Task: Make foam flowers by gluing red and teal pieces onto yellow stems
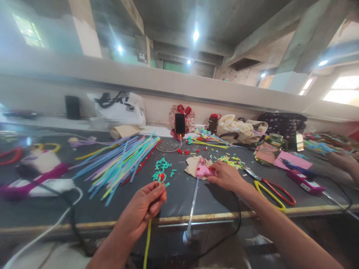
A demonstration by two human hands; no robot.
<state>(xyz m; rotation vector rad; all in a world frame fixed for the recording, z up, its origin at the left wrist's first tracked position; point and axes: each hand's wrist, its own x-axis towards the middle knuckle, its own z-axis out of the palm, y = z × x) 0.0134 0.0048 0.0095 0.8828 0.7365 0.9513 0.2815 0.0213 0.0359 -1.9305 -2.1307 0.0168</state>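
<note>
Tabletop (84, 213): left hand (141, 211) pinches yellow stem (147, 239), right hand (226, 175) apparently grips glue gun (202, 170).

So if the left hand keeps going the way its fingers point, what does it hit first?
Probably the scatter of teal cut pieces just beyond the left hand, which pinches a yellow strip with a red tip. Depth is hard to judge, so it may pass above them.

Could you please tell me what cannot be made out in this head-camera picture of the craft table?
- Left hand: fingers hide how the yellow strip joins the red piece.
- Right hand covers the pink glue gun grip.
- Objects at the left edge: blurred.
</note>
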